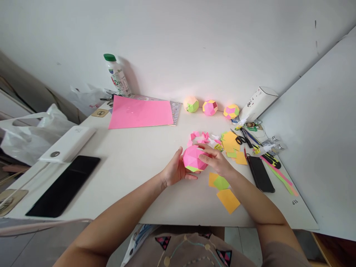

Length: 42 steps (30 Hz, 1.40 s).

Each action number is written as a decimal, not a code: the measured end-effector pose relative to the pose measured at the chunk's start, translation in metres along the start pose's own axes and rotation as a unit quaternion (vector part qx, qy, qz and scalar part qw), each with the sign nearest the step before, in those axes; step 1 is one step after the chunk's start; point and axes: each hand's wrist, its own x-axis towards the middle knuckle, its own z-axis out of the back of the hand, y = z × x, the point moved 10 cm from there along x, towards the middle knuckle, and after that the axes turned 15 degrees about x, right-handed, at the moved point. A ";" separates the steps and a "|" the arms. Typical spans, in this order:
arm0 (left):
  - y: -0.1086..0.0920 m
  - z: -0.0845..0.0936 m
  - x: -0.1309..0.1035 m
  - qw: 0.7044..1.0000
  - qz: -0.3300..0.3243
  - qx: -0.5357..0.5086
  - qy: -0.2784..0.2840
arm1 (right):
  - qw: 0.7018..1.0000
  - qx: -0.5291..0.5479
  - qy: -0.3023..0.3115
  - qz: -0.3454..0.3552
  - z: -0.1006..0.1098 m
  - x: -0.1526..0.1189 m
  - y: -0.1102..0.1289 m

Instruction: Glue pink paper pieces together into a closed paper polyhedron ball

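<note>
A faceted paper ball (194, 158), mostly pink with green and some yellow near its underside, is held above the white table. My left hand (178, 168) cups it from the left and below, thumb up along its side. On its upper right, the fingers of my right hand (217, 160) press against the pink surface. Just behind the ball lie pink paper scraps (204, 136) and a glue bottle with a yellow label (218, 147). Yellow and green paper pieces (228, 201) rest on the table near my right forearm.
Three finished-looking paper balls (210, 107) stand along the wall. Pink sheets (141, 113), a bottle (118, 78), a white power bank (68, 144) and a black tablet-like slab (65, 185) are leftward. Scissors (240, 139), a phone (260, 174) and a white box (258, 104) are rightward.
</note>
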 end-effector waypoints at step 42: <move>-0.005 0.007 -0.003 0.997 -0.038 -0.063 -0.030 | 0.985 -0.155 0.033 0.070 -0.021 -0.015 0.016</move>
